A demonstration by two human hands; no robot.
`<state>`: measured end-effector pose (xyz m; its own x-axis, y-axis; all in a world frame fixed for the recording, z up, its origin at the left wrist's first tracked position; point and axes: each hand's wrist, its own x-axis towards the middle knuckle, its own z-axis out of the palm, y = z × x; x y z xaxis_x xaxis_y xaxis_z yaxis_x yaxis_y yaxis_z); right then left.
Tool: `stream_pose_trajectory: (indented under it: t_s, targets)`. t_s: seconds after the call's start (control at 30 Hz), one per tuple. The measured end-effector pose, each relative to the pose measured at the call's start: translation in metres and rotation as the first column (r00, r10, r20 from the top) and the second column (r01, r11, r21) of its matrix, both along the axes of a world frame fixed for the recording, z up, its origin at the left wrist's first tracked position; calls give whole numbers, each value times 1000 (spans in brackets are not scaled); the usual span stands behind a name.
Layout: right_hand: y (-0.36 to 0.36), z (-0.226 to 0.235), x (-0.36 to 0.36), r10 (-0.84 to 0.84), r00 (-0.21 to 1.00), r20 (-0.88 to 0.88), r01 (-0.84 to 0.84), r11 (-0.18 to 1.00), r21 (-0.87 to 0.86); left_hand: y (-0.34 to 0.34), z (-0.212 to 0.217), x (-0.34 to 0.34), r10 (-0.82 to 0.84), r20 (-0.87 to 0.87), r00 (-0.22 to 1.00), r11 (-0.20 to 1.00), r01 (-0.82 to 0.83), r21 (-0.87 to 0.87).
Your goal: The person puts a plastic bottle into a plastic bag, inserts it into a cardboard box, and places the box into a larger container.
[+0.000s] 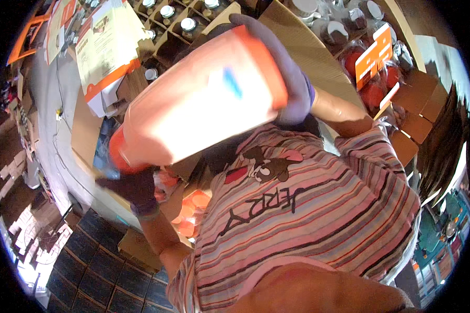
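Observation:
I hold a large white container (pixel 193 104) with orange ends tilted across my front, its wide end up to the right. Glare and motion blur hide its exact kind; a blue patch shows on its side. My right hand (pixel 295 88), in a purple-grey glove, wraps around the wide orange end. Around the narrower orange end closes my left hand (pixel 133 188), in a dark glove; its fingers are partly in shadow. Just beyond the container stands a divided carton (pixel 156 39) of bottles with white caps (pixel 188 24).
Printed leaflets (pixel 107 47) lie at the far left of the bottle carton. To the right, an open carton (pixel 308 39) adjoins plastic-wrapped items (pixel 339 31) and an orange-white card (pixel 373 57). A person's dark hair (pixel 444 146) shows at far right. Dark boxes (pixel 99 261) stand lower left.

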<state>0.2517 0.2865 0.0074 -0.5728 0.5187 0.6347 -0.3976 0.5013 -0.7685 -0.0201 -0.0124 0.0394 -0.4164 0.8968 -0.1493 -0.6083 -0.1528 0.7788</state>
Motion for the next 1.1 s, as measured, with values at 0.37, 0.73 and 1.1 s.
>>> stream_pose_trajectory:
  t_s: [0.37, 0.73, 1.1]
  targets:
    - [-4, -16, -28, 208, 947, 245, 15, 733, -680, -7, -28, 10, 255, -296, 920, 889, -344, -303]
    - [40, 40, -16, 247, 956, 161, -286, 650, 704, -22, -94, 27, -429, -766, 478, 813, -165, -558]
    - [21, 55, -23, -6, 921, 389, -274, 698, 661, -12, -69, 13, -70, -502, 862, 806, -248, -538]
